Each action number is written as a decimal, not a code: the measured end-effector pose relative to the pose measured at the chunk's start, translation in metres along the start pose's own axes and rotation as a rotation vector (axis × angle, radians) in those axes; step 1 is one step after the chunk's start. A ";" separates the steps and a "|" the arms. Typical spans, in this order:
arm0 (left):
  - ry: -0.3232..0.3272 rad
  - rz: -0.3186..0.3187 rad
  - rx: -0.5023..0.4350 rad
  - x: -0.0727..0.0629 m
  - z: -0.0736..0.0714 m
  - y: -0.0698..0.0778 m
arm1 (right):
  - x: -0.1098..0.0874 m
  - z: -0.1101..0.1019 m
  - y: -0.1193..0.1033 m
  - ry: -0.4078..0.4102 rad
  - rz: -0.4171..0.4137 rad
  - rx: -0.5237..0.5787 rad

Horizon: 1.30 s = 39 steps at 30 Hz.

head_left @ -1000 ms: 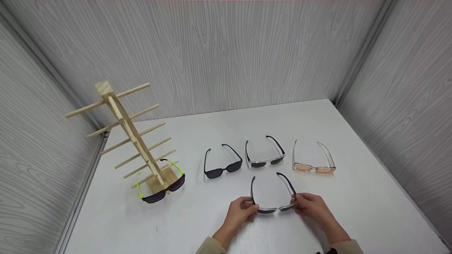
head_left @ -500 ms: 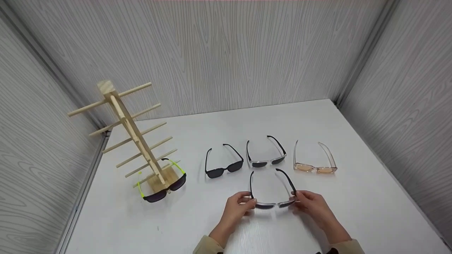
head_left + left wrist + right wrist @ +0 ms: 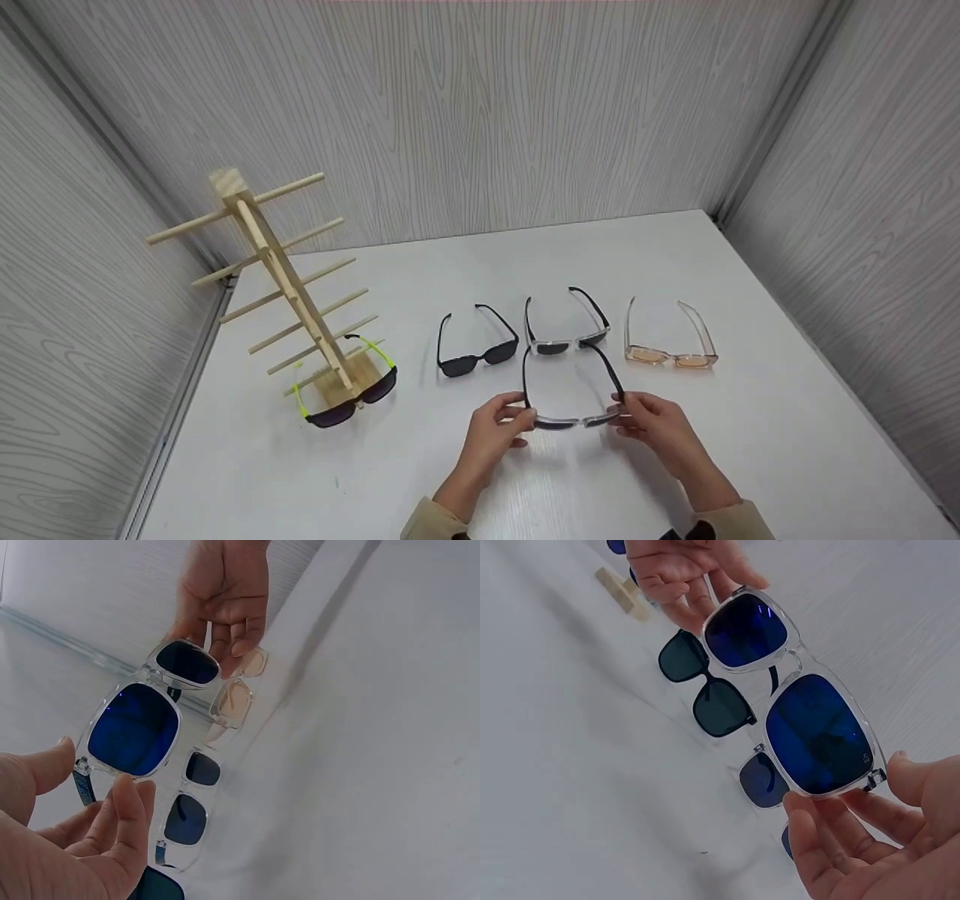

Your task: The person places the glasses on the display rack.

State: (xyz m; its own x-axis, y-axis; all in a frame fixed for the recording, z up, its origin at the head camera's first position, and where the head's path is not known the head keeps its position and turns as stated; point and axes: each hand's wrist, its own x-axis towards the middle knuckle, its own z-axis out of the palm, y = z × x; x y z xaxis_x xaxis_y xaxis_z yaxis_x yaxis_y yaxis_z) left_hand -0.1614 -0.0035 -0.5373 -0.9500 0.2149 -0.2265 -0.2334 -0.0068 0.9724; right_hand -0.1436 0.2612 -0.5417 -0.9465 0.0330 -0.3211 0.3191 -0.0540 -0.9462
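Observation:
Between both hands hangs a pair of clear-framed sunglasses (image 3: 556, 424) with dark blue lenses and black temples, lifted off the table with its temples spread and pointing away. My left hand (image 3: 491, 435) pinches the left hinge corner between thumb and fingers. At the right hinge corner my right hand (image 3: 660, 431) pinches the frame the same way. In the right wrist view, the held sunglasses (image 3: 817, 731) show both lenses facing the camera. Just beyond, a second clear-framed pair (image 3: 553, 348) lies on the table, partly overlapped in the head view by the held pair's temple tips.
Black sunglasses (image 3: 459, 366) lie left of the second clear pair, and orange-tinted glasses (image 3: 649, 355) lie right of it. At the left stands a wooden display rack (image 3: 289, 289) with pegs sticking out. Yellow-templed sunglasses (image 3: 332, 415) hang low on it. Walls enclose the white table (image 3: 750, 450).
Both hands have raised the clear-framed sunglasses off the table and moved them slightly forward and left. The rack and the other glasses stay in place; the view shifts slightly.

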 end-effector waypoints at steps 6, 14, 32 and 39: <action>0.014 0.031 -0.016 -0.001 -0.005 0.005 | 0.001 0.006 -0.005 -0.032 -0.043 0.001; 0.032 0.066 -0.029 -0.004 -0.011 0.011 | 0.003 0.015 -0.012 -0.042 -0.071 0.011; 0.082 0.077 -0.041 -0.006 -0.025 0.019 | 0.009 0.031 -0.022 -0.057 -0.102 0.014; 0.094 0.092 -0.034 -0.009 -0.032 0.023 | 0.013 0.037 -0.025 -0.078 -0.126 0.005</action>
State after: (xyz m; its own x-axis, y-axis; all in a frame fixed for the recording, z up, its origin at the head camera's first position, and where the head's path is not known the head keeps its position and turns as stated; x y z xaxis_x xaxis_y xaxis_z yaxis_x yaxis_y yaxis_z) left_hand -0.1648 -0.0369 -0.5146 -0.9825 0.1197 -0.1427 -0.1501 -0.0557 0.9871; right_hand -0.1653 0.2255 -0.5207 -0.9800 -0.0383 -0.1951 0.1971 -0.0592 -0.9786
